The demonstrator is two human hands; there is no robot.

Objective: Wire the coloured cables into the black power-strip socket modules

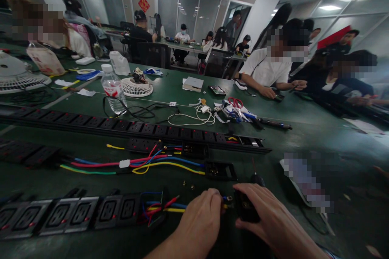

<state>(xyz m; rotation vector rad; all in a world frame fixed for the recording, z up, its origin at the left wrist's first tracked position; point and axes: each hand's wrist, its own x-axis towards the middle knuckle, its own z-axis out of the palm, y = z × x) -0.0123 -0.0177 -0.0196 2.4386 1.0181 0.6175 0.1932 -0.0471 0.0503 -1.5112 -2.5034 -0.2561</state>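
My left hand is closed around blue and yellow wires, whose metal lugs stick out past my fingertips. These wires, with red ones, run from a black socket strip at the lower left. In my right hand is a black terminal module, gripped between thumb and fingers. A small gap separates the lugs from the module. Behind my hands lies another black module with red, blue and yellow wires attached. Two small brass screws lie close to my left hand.
A dark screwdriver lies just beyond my right hand, with a phone further right. Long black socket strips cross the green table. Behind them are a water bottle, scissors and a white cable. Co-workers sit across the table.
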